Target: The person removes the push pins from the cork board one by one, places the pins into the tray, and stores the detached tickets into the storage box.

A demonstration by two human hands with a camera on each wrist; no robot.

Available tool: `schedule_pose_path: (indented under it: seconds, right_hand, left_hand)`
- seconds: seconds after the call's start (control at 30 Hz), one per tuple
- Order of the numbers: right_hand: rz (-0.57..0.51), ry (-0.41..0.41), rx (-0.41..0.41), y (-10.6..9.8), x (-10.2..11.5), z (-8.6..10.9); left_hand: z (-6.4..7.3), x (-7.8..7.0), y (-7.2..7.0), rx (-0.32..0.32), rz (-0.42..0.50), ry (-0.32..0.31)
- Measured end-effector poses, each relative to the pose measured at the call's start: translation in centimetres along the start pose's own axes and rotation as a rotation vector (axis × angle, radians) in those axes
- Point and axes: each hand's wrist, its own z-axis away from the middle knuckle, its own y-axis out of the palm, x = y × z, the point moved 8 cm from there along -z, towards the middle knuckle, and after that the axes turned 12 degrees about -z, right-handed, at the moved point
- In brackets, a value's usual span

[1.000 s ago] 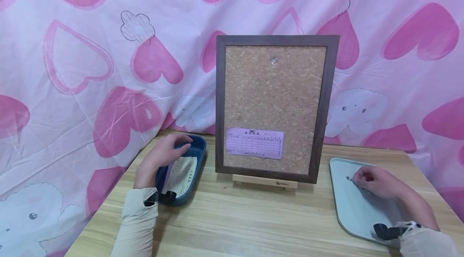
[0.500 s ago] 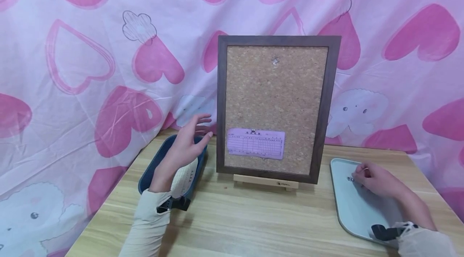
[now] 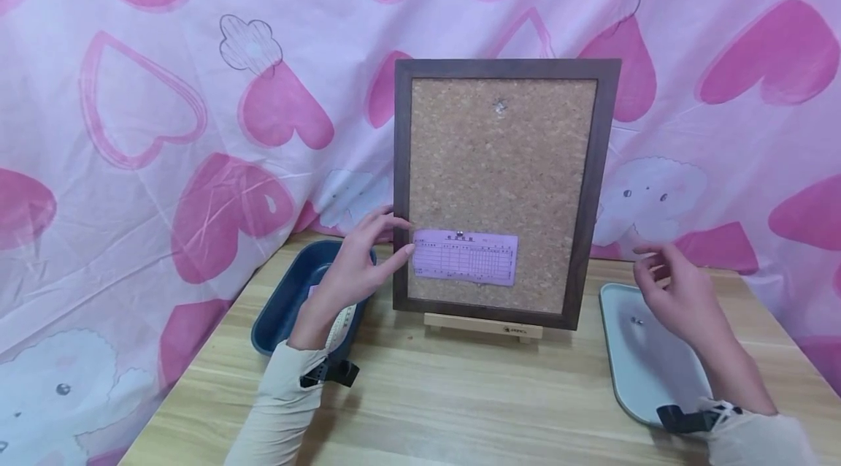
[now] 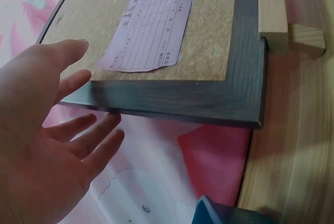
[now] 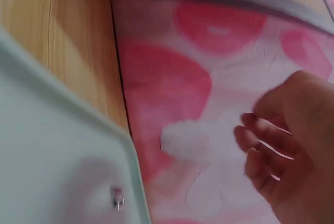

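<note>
My left hand [image 3: 360,261], fingers spread, is at the left edge of the framed cork board [image 3: 502,152]. In the left wrist view its thumb and index finger overlap the board's front, and the other fingers sit behind the dark frame [image 4: 172,101]. A purple printed slip [image 3: 465,258] hangs low on the cork under a small silver pin [image 3: 459,234]. My right hand [image 3: 680,298] is raised over the far end of the pale tray [image 3: 657,371], thumb and fingertips close together; I cannot tell whether they hold anything. Small shiny pins [image 3: 636,321] lie in the tray.
A blue tray [image 3: 276,305] with paper slips [image 3: 339,327] stands at the left, partly behind my left arm. The board leans on a wooden stand [image 3: 482,326]. Near the board's top is a silvery cluster [image 3: 500,107]. A heart-patterned curtain [image 3: 151,86] hangs behind.
My left hand has moved right from over the blue tray to the board's left edge. My right hand has lifted away from the pins in the pale tray.
</note>
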Motion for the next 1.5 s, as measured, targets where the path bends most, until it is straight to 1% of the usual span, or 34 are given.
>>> schedule_pose_path:
  seconds: [0.17, 0.27, 0.37, 0.47, 0.6, 0.7, 0.83, 1.03, 1.27, 1.5]
  right_hand:
    - [-0.014, -0.064, -0.147, 0.1, 3.2, 0.3]
    - [-0.051, -0.102, -0.220, 0.3, 4.7, 0.5]
    - [-0.089, -0.143, -0.270, 0.4, 5.9, 0.7]
    - [-0.127, -0.193, -0.287, 0.8, 7.4, 0.9]
    - [-0.173, -0.281, -0.274, 1.6, 9.6, 0.9]
    - [-0.189, -0.326, -0.240, 2.4, 11.2, 0.9]
    - [-0.179, -0.335, -0.189, 3.6, 12.7, 0.9]
    - [-0.185, -0.335, -0.167, 4.5, 13.9, 0.6]
    - [-0.141, -0.356, -0.106, 6.6, 15.0, 0.2]
    - [-0.156, -0.410, -0.055, 9.4, 16.7, -0.6]
  left_hand:
    - [-0.3, -0.6, 0.6, -0.026, -0.011, 0.022]
    - [-0.4, -0.8, 0.9, -0.039, -0.015, 0.029]
    - [-0.4, -0.9, 1.1, -0.065, -0.025, 0.026]
    - [-0.3, -0.9, 1.3, -0.092, -0.023, 0.007]
    - [-0.1, -0.7, 1.6, -0.116, -0.016, -0.031]
    - [-0.1, -0.6, 1.7, -0.139, -0.017, -0.045]
    - [-0.1, -0.5, 1.6, -0.171, 0.002, -0.059]
    - [-0.1, -0.6, 1.6, -0.194, 0.026, -0.078]
    - [-0.1, -0.7, 1.7, -0.191, 0.037, -0.097]
    - [-0.1, -0.6, 1.8, -0.181, 0.045, -0.118]
